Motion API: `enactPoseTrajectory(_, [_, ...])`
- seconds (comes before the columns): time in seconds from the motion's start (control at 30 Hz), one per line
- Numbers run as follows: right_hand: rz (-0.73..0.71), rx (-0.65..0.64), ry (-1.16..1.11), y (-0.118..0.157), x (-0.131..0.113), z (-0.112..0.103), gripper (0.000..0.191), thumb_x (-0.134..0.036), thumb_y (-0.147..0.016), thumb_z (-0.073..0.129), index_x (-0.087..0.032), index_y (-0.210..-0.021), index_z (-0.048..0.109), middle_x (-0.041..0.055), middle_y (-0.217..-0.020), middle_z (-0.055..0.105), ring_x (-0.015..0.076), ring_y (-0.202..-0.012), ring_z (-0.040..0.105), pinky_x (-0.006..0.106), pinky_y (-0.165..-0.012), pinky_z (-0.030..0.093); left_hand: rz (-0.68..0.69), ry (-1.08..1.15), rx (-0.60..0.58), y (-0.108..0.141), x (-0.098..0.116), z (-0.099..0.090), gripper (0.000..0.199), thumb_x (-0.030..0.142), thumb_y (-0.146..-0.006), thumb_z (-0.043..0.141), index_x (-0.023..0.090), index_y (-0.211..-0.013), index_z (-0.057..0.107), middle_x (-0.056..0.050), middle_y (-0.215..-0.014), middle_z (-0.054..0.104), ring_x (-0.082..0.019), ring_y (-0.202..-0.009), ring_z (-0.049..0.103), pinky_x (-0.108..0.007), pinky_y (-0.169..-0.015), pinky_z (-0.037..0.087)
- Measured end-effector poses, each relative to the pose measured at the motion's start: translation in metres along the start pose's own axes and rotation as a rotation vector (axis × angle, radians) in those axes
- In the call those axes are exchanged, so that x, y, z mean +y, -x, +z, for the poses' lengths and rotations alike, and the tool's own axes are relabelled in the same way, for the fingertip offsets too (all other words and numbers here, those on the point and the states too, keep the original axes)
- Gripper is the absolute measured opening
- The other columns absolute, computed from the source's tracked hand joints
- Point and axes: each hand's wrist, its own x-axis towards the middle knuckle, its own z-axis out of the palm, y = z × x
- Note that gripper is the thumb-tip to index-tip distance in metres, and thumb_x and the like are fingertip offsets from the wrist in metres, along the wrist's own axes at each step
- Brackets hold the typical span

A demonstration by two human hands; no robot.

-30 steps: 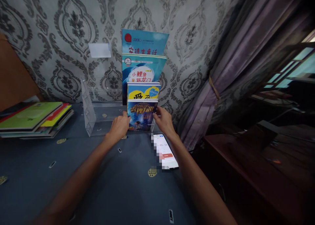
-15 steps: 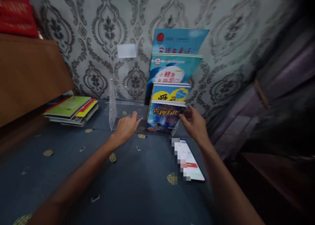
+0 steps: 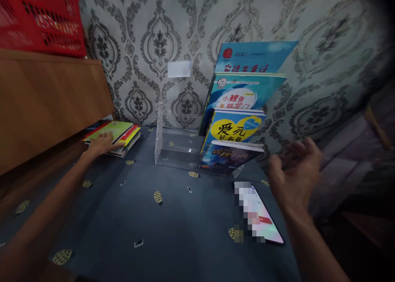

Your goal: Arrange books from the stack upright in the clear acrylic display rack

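Note:
My left hand reaches to a pile of thin books at the left, its fingers spread over the green book on top. A yellow and red book shows below that cover. At the right, my right hand hovers with curled fingers apart and nothing in them. It is beside a clear stepped book stand. On the stand's right half, several books rise in tiers: a dark blue book leaning back in front, a blue and yellow book, a teal book and a blue book at the back.
A phone with a lit screen lies on the dark blue patterned tablecloth. A wooden cabinet with a red basket stands at the left. Patterned wallpaper is behind; a curtain hangs at the right.
My left hand has moved from the stand leftwards to the book pile. My right hand has let go of the dark blue book and drawn away right; that book now leans further back.

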Motion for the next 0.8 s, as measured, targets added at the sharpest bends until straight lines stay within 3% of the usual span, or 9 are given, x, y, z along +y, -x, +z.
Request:
enactPoseTrajectory(0.17, [-0.143, 0.095, 0.002, 0.018, -0.026, -0.006, 0.057, -0.028, -0.088, 0.057, -0.024, -0.143, 0.045, 0.0206, -0.134, 0.055, 0.0341, -0.126, 0.058, 0.054, -0.092, 0.058, 0.106, -0.004, 0.038, 0.017, -0.01, 0.004, 0.069, 0.067, -0.094, 0.044, 0.009, -0.132, 0.047, -0.03, -0.138, 0.056, -0.046, -0.128, 0.051, -0.07, -0.097, 0.042])
enactPoseTrajectory(0.3, [-0.313, 0.137, -0.019, 0.038, -0.046, -0.005, 0.037, -0.024, -0.092, 0.056, -0.02, -0.129, 0.059, 0.0166, -0.124, 0.064, 0.0334, -0.119, 0.062, 0.053, -0.088, 0.058, 0.158, -0.065, 0.034, 0.037, -0.013, 0.006, 0.057, 0.043, -0.091, 0.061, 0.012, -0.136, 0.047, -0.026, -0.138, 0.058, -0.045, -0.126, 0.054, -0.069, -0.096, 0.042])
enactPoseTrajectory(0.37, [-0.368, 0.098, -0.057, 0.051, -0.059, -0.003, 0.031, -0.017, -0.092, 0.056, -0.021, -0.123, 0.061, 0.0133, -0.119, 0.067, 0.03, -0.113, 0.065, 0.051, -0.092, 0.056, 0.168, -0.114, 0.057, 0.045, -0.014, 0.007, 0.043, 0.029, -0.092, 0.055, 0.011, -0.131, 0.053, -0.026, -0.131, 0.063, -0.044, -0.121, 0.058, -0.068, -0.096, 0.042])
enactPoseTrajectory(0.47, [-0.449, -0.081, -0.184, 0.074, -0.08, 0.002, 0.034, -0.008, -0.091, 0.054, -0.022, -0.121, 0.061, 0.0102, -0.115, 0.07, 0.0244, -0.107, 0.068, 0.043, -0.089, 0.057, 0.19, -0.179, 0.123, 0.056, -0.012, 0.01, 0.038, 0.015, -0.095, 0.038, 0.008, -0.126, 0.057, -0.027, -0.125, 0.065, -0.043, -0.116, 0.062, -0.067, -0.1, 0.037])
enactPoseTrajectory(0.6, [-0.479, -0.42, -0.386, 0.107, -0.102, 0.014, 0.038, -0.003, -0.093, 0.047, -0.023, -0.121, 0.062, 0.0088, -0.113, 0.071, 0.02, -0.106, 0.069, 0.035, -0.087, 0.058, 0.246, -0.258, 0.184, 0.074, 0.0, 0.011, 0.039, 0.009, -0.092, 0.034, 0.002, -0.12, 0.061, -0.03, -0.114, 0.068, -0.042, -0.11, 0.065, -0.059, -0.099, 0.039])
enactPoseTrajectory(0.67, [-0.366, -0.574, -0.485, 0.123, -0.109, 0.021, 0.033, -0.007, -0.095, 0.047, -0.023, -0.118, 0.063, 0.0076, -0.109, 0.072, 0.0181, -0.099, 0.07, 0.031, -0.083, 0.059, 0.308, -0.309, 0.215, 0.088, 0.013, 0.01, 0.037, 0.008, -0.092, 0.035, 0.003, -0.111, 0.066, -0.028, -0.104, 0.071, -0.041, -0.102, 0.067, -0.052, -0.091, 0.045])
enactPoseTrajectory(0.8, [0.0, -0.838, -0.616, 0.15, -0.11, 0.036, 0.024, -0.022, -0.098, 0.048, -0.022, -0.115, 0.065, 0.0053, -0.094, 0.072, 0.0168, -0.084, 0.071, 0.027, -0.069, 0.059, 0.438, -0.292, 0.217, 0.132, 0.058, 0.009, 0.03, 0.009, -0.092, 0.04, 0.007, -0.094, 0.071, -0.021, -0.084, 0.072, -0.036, -0.086, 0.071, -0.047, -0.079, 0.051])
